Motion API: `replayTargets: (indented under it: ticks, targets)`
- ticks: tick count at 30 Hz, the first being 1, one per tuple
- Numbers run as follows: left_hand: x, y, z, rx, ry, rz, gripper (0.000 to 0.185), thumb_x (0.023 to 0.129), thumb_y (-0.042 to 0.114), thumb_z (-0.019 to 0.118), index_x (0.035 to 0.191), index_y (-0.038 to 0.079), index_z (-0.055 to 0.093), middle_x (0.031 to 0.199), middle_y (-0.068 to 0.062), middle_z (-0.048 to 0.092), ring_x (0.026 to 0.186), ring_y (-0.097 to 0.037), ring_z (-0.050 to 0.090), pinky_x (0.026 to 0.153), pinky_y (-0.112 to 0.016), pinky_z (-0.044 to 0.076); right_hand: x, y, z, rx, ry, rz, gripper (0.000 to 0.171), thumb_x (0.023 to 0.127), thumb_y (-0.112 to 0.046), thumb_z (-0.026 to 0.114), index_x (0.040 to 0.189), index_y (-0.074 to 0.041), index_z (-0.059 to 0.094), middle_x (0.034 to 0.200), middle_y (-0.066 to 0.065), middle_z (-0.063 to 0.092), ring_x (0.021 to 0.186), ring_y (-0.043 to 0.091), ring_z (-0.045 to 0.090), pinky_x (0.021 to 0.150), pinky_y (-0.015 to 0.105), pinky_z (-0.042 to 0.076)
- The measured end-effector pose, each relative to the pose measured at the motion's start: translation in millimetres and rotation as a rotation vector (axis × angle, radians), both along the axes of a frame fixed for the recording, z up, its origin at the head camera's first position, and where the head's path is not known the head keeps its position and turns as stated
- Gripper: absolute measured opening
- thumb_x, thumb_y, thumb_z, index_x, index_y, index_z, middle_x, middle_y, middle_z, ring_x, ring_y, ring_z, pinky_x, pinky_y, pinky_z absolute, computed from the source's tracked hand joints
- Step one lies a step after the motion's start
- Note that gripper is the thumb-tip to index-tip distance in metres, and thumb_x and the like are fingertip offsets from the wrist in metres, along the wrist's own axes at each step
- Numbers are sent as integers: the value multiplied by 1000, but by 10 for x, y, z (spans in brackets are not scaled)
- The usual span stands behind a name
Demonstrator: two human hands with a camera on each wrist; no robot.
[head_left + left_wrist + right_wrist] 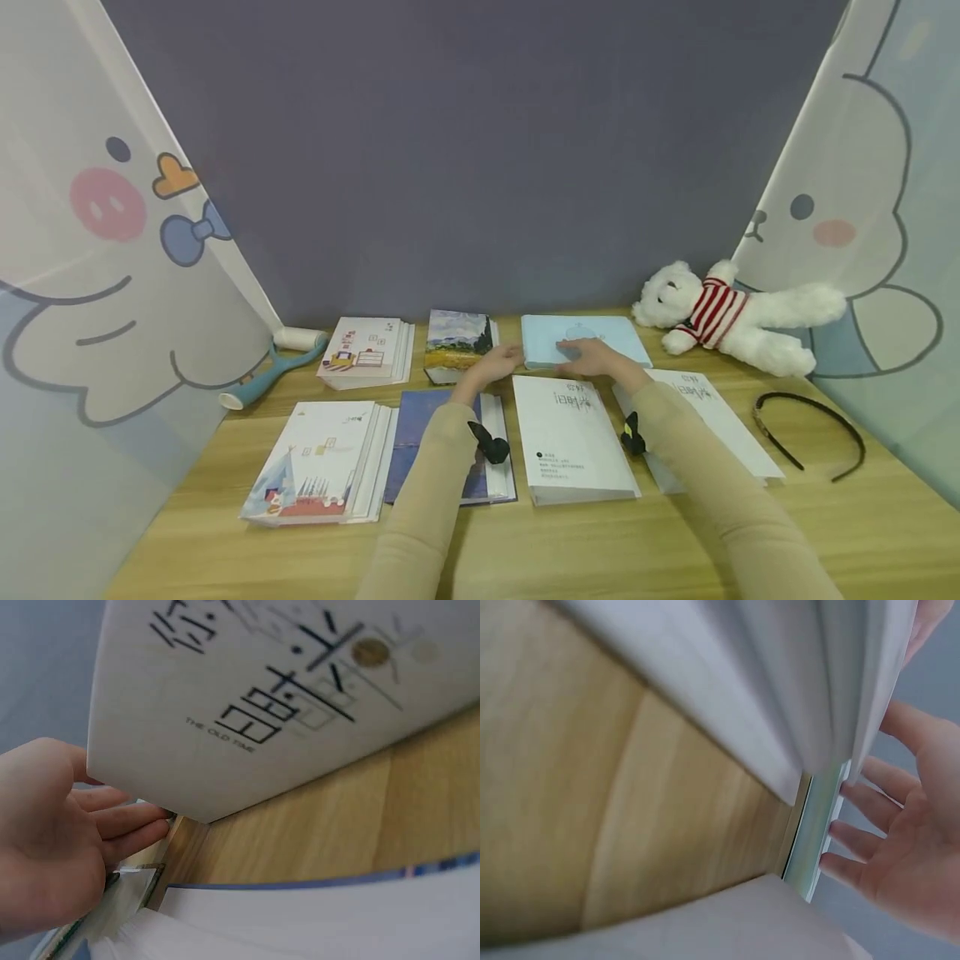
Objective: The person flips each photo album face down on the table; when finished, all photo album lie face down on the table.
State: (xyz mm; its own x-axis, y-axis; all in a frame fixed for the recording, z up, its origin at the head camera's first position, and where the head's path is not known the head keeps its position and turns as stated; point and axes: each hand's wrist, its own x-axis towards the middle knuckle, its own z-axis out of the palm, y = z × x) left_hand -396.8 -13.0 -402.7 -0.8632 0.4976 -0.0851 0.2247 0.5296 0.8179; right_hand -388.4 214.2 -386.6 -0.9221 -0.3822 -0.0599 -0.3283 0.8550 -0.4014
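In the head view my right hand (594, 358) rests with its fingers over the near part of a light blue album (611, 332) at the back of the table. My left hand (497, 365) is at that album's left edge; whether it touches cannot be told. A white album (573, 433) lies just in front, between the two forearms. The left wrist view has my left hand (56, 832), fingers loosely bent, beside the white album's corner (150, 750). In the right wrist view my right hand (922, 825) has spread fingers by the light blue album's edge (817, 817).
A landscape-painted album (456, 337) and a white illustrated album (367, 346) lie back left. Nearer are another illustrated album (315, 458), a blue-purple album (420, 433) and a second white album (720, 425). Around them are a lint roller (273, 371), plush bear (731, 317) and headband (832, 408).
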Motion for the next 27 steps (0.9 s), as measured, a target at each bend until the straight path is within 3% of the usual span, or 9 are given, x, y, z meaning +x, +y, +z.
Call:
replayTargets:
  ticks: [8,11,17,20,22,23,24,27]
  targets:
    - [-18,-40,30,189,-94,58,53,99,24,46,148,10,29,152,-13,28,137,-35,32,108,-52,32,16,-64,51,24,102,-19,68,86,-38,66,137,2,45,139,23,45,131,43,36,110,54,27]
    - [-4,-53,38,236,-110,67,55,99,24,49,148,11,29,147,-15,38,132,-34,40,108,-53,31,24,-81,35,23,161,-25,63,85,-35,69,132,3,51,133,22,52,127,42,43,108,52,32]
    - [-20,-54,13,200,-66,85,47,99,24,48,144,13,39,137,-13,51,124,-30,50,107,-49,36,4,-74,32,0,198,-14,46,87,-32,66,119,0,63,123,21,60,118,41,52,101,50,41]
    - [-34,-37,2,181,-54,88,45,100,25,44,142,10,41,138,-13,50,124,-29,50,104,-48,39,-8,-48,56,-23,195,13,41,89,-29,63,118,0,65,120,22,62,84,32,62,82,42,50]
    - [-34,-22,3,176,-64,79,46,102,27,39,144,8,37,138,-16,50,124,-30,50,103,-48,40,-17,-28,62,-34,199,34,39,91,-27,62,118,0,64,118,22,62,57,22,51,65,35,48]
    - [-27,-15,7,172,-71,75,47,102,29,37,145,7,35,139,-16,49,125,-31,50,103,-49,40,-20,-19,64,-37,204,45,38,91,-27,62,118,0,64,118,21,63,51,16,43,61,31,45]
    - [-21,-10,9,168,-75,74,49,103,30,35,146,7,33,139,-17,49,126,-31,49,104,-49,39,-22,-11,64,-43,204,58,37,91,-26,61,118,0,64,118,22,63,49,13,34,57,30,41]
    - [-15,21,23,180,-69,72,49,104,32,31,146,6,31,139,-17,47,126,-32,48,107,-49,36,-18,23,78,-63,195,88,37,92,-27,60,119,-2,64,119,21,62,49,7,32,59,27,41]
